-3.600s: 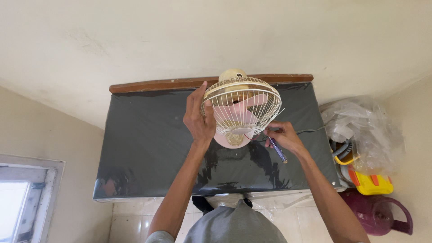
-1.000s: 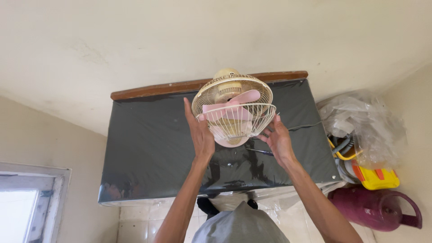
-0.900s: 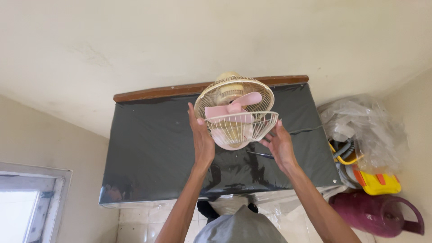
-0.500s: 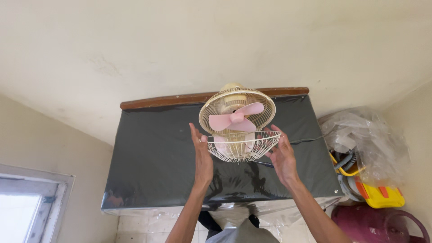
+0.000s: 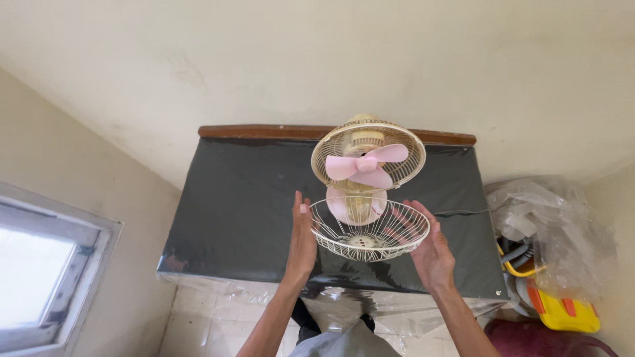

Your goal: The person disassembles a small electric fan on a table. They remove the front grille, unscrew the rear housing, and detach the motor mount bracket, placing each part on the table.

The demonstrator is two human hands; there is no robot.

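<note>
A small cream table fan (image 5: 368, 155) with pink blades stands on a black plastic-covered table (image 5: 231, 211), its rear wire cage still around the blades. The front wire grille (image 5: 369, 230) is off the fan and lies flat like a bowl in front of it. My left hand (image 5: 303, 239) presses against the grille's left rim with fingers straight. On the right rim my right hand (image 5: 431, 250) presses in the same way, palm inward. Both hands carry the grille between them above the table.
A brown wooden edge (image 5: 264, 131) runs along the table's far side by the cream wall. Crumpled clear plastic (image 5: 552, 228) covers hoses and a yellow object (image 5: 569, 312) at the right. A window frame (image 5: 46, 264) is at the left. Tiled floor lies below.
A pen-like tool has left my right hand. Both hands took the front grille off the fan, pulled it towards me and tipped it flat. The view shifted right.
</note>
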